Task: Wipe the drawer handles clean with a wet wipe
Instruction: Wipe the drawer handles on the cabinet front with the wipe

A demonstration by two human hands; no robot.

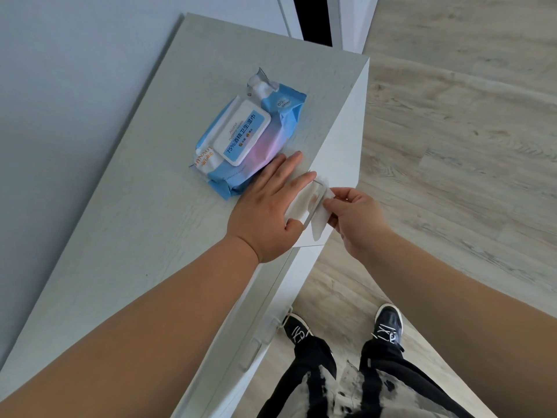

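Note:
A white wet wipe (304, 206) is draped over the clear handle (318, 203) of the top drawer at the cabinet's front edge. My left hand (268, 206) lies flat with straight fingers on the wipe and the cabinet top. My right hand (352, 218) pinches the wipe's right end just beyond the handle. A blue and pink pack of wet wipes (247, 140) with a white lid lies on the cabinet top, just beyond my left hand.
The pale wood-grain cabinet top (135, 221) runs along a grey wall on the left. Lower drawer handles (283, 321) show below, near my shoes (388, 324). Wood floor lies to the right, and a doorway (313, 19) stands at the top.

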